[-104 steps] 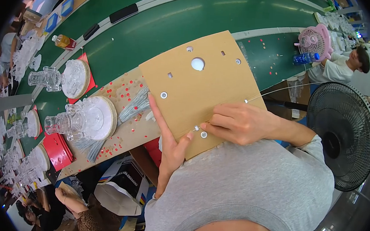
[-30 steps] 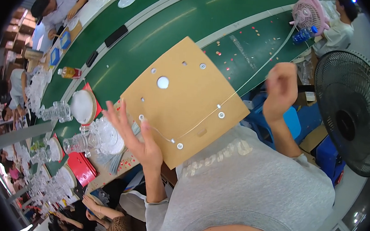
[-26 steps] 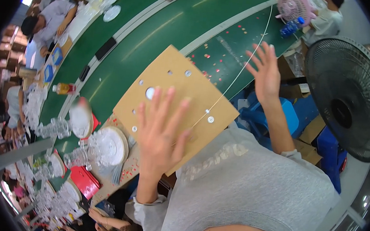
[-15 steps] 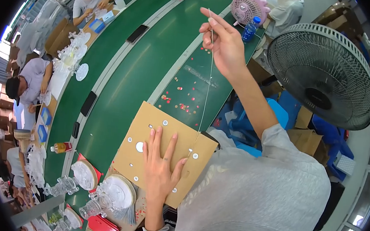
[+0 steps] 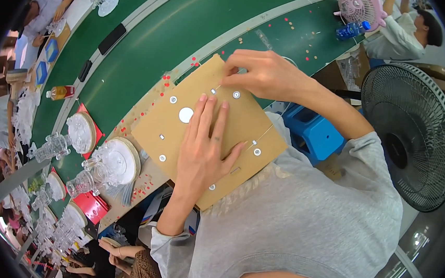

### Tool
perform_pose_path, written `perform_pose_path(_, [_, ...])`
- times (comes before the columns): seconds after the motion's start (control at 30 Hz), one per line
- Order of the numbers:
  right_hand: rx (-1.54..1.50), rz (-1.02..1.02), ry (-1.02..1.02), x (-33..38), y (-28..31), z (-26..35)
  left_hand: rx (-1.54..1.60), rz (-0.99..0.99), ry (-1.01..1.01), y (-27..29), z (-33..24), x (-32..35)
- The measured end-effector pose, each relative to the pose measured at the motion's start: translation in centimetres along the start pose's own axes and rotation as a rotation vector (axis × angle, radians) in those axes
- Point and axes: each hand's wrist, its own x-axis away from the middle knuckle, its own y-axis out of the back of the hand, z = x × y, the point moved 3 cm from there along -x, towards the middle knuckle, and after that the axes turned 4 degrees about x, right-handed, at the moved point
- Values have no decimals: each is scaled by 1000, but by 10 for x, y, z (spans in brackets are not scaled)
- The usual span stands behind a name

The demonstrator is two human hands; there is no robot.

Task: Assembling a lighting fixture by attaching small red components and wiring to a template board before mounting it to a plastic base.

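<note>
In the middle of the frame lay a square brown board (image 5: 250,121), turned cornerwise, its lower right edge against a grey shirt (image 5: 310,219). The left hand (image 5: 200,150) rested palm down on it, fingers loosely spread and gripping nothing. At the board's top corner, the right hand (image 5: 262,71) had its fingers pinched narrow on a thin pale cord (image 5: 263,133) beside a small slot; another stretch showed near the right corner. Clear plastic assemblies (image 5: 117,162) stood on the table (image 5: 145,185) at lower left, near red packets (image 5: 91,207). A blue bottle (image 5: 353,30) stood by a pink fan (image 5: 357,7) at upper right, above a large black fan (image 5: 405,138).
</note>
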Motion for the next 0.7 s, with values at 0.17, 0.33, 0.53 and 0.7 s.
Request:
perform_pose_path(0.17, [348, 125, 191, 4, -3, 9, -22, 11, -16, -1, 2, -1])
perform_pose_path(0.33, [409, 162, 239, 2, -8, 3, -59, 5, -19, -3, 5, -4])
perform_pose_path(0.53, [403, 109, 297, 1, -5, 8, -61, -14, 9, -4, 2, -5])
perform_pose_path(0.7, [389, 128, 298, 3, -5, 14, -70, 7, -5, -4, 2, -4])
